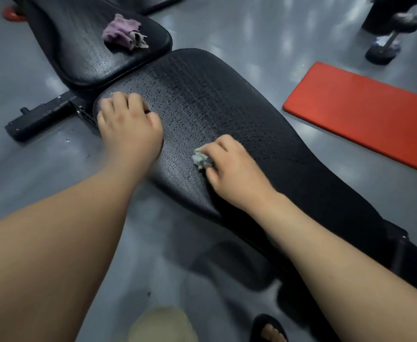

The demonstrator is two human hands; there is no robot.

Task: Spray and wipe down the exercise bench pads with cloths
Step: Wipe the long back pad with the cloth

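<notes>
A black cracked back pad [215, 102] of the exercise bench stretches from centre to lower right, its surface wet with droplets. My right hand [232, 174] grips a small crumpled grey-green cloth [201, 159] and presses it on the pad's near edge. My left hand [128, 124] rests on the pad's left end with fingers curled over the edge; whether it holds anything is hidden. A crumpled purple cloth [123, 32] lies on the smaller black seat pad [84, 58] beyond.
A red mat [365, 114] lies on the grey floor to the right. A dumbbell [390, 38] stands at the top right. The bench's black foot bar [42, 117] sticks out left. My sandalled foot [269, 329] is at the bottom.
</notes>
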